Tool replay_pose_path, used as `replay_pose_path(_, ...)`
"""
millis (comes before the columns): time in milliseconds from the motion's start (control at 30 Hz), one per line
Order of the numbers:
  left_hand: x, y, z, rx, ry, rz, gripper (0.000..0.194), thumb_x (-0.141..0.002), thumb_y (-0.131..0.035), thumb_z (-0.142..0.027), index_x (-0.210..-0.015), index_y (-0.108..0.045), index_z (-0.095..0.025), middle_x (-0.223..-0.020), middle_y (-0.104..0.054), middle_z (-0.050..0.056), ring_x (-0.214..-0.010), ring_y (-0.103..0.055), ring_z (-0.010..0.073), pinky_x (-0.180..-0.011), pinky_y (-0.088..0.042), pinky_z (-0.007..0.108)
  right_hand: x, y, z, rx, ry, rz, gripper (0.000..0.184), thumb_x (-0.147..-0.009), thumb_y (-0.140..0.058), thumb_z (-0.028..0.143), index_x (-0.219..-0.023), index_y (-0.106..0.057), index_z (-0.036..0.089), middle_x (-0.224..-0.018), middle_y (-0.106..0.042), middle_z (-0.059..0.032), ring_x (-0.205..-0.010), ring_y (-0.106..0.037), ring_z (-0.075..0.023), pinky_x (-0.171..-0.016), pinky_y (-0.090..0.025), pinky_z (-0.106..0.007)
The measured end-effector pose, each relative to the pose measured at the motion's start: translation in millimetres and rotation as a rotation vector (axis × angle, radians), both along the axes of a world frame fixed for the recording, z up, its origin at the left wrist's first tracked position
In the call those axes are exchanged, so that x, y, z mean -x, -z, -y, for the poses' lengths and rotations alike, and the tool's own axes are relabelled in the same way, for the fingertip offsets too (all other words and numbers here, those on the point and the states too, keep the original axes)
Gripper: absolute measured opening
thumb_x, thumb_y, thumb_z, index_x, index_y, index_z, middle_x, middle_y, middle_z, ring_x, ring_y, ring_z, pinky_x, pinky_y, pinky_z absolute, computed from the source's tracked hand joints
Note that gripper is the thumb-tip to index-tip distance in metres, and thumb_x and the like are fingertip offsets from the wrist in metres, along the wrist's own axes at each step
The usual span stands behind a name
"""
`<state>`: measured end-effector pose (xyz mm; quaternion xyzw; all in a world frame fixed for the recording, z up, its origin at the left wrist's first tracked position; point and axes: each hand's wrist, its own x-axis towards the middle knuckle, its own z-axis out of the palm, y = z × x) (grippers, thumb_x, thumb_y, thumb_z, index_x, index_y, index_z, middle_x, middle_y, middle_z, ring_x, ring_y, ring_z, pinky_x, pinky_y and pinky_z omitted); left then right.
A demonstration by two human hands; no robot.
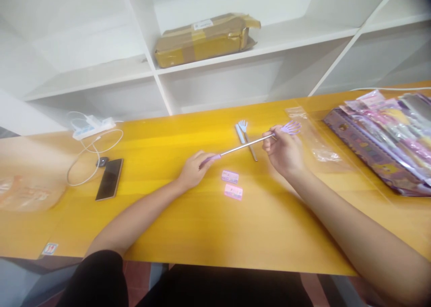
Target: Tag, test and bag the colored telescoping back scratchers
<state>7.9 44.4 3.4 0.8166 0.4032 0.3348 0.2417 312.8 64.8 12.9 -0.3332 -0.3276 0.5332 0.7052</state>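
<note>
A purple back scratcher (247, 144) with a silver telescopic rod stretches between my two hands above the table. My left hand (194, 169) is closed around its purple handle. Near the claw-shaped head, my right hand (284, 150) pinches the rod, and the purple claw sticks out past the fingers. Behind the rod lies a blue back scratcher (243, 126), partly covered by it; a blue handle piece (239, 133) sits beside it. Two small pink cards, one upper card (230, 177) and one lower card (233, 192), lie on the table below the rod.
At right a purple printed box (367, 152) holds several packaged items; a clear plastic bag (319, 141) lies beside it. A phone (109, 179), a dark mouse-like object (102, 161) and a power strip (94, 127) with white cable are at left. A taped parcel (205, 40) rests on the shelf.
</note>
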Motion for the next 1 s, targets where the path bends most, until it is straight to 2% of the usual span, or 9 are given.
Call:
replay_pose_path(300,1,8.0,-1,-0.055,-0.015,0.027,0.033,-0.110,-0.054,-0.040,-0.131,-0.076,-0.027,-0.112,-0.074,0.006,-0.095,-0.066,0.0169,-0.095,-0.055,0.032,-2,0.9,-1,-0.056,-0.012,0.040,0.026,-0.078,-0.089,0.036,-0.089,-0.071,0.021,-0.080,-0.074,-0.0008,-0.053,-0.060,-0.0087,-0.047,-0.054,-0.019)
replay_pose_path(467,3,13.9,-4,-0.083,-0.026,0.040,0.030,-0.109,-0.058,-0.037,-0.128,-0.078,-0.026,-0.109,-0.074,0.006,-0.092,-0.066,0.0150,-0.091,-0.055,0.029,0,3.6,0,-0.065,-0.041,0.077,0.023,-0.082,-0.087,0.037,-0.091,-0.072,0.023,-0.083,-0.075,-0.0010,-0.057,-0.064,-0.0101,-0.051,-0.057,-0.021)
replay_pose_path(600,5,16.8,-7,-0.097,-0.046,0.086,0.030,-0.107,-0.061,-0.038,-0.129,-0.078,-0.025,-0.103,-0.072,0.005,-0.089,-0.066,0.0140,-0.086,-0.055,0.027,6,9.1,0,-0.056,-0.055,0.040,0.026,-0.080,-0.090,0.041,-0.092,-0.073,0.024,-0.083,-0.076,0.0001,-0.060,-0.064,-0.0103,-0.053,-0.057,-0.021)
replay_pose_path(733,5,17.1,-5,-0.132,-0.008,0.085,0.031,-0.108,-0.059,-0.038,-0.130,-0.077,-0.025,-0.100,-0.070,0.005,-0.090,-0.066,0.0139,-0.086,-0.055,0.027,9,11.6,1,-0.049,-0.072,0.033,0.027,-0.081,-0.089,0.043,-0.092,-0.071,0.025,-0.084,-0.076,0.0004,-0.061,-0.064,-0.0109,-0.053,-0.057,-0.022)
replay_pose_path(867,4,18.0,-1,-0.160,0.032,0.053,0.033,-0.110,-0.056,-0.036,-0.133,-0.075,-0.024,-0.104,-0.070,0.006,-0.094,-0.066,0.0145,-0.090,-0.055,0.028,19,13.2,9,-0.037,-0.136,0.056,0.028,-0.085,-0.087,0.046,-0.093,-0.069,0.026,-0.084,-0.075,0.0010,-0.059,-0.061,-0.0106,-0.050,-0.053,-0.022)
replay_pose_path(1000,4,19.5,-1,-0.198,0.042,0.056,0.032,-0.110,-0.055,-0.034,-0.132,-0.075,-0.024,-0.102,-0.069,0.006,-0.093,-0.066,0.0146,-0.088,-0.055,0.028,35,15.2,21,-0.045,-0.157,0.074,0.026,-0.089,-0.083,0.047,-0.094,-0.069,0.026,-0.091,-0.075,0.0004,-0.063,-0.061,-0.0100,-0.057,-0.054,-0.022)
